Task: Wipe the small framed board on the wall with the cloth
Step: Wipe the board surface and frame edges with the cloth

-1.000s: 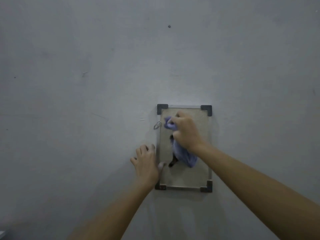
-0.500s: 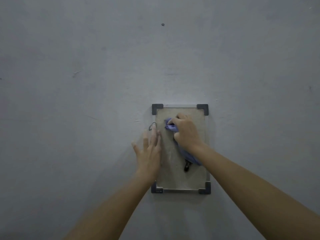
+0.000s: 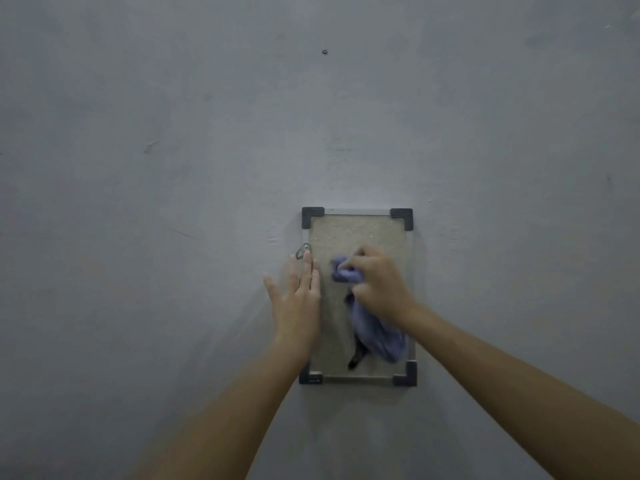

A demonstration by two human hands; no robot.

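Framed board (image 3: 356, 233), mid-wipe: our right hand (image 3: 379, 284) grips the bunched cloth (image 3: 375, 332) at centre. Our left hand (image 3: 298, 303), fingers flat and empty, braces the frame. We judge top and bottom unfinished.

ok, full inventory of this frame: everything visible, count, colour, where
wall: 1, grey, fills the whole view
framed board: 1, beige surface with pale frame, on the wall just below centre
corner caps: 4, dark grey, one at each board corner
metal hanger tab: 1, silver, on the board's left edge near the top
screw or nail: 1, dark, in the wall well above the board
cloth: 1, purple, bunched on the board, tail hanging toward the lower right corner
left hand: 1, flat and open, along the board's left edge
right hand: 1, closed on the cloth, mid-board
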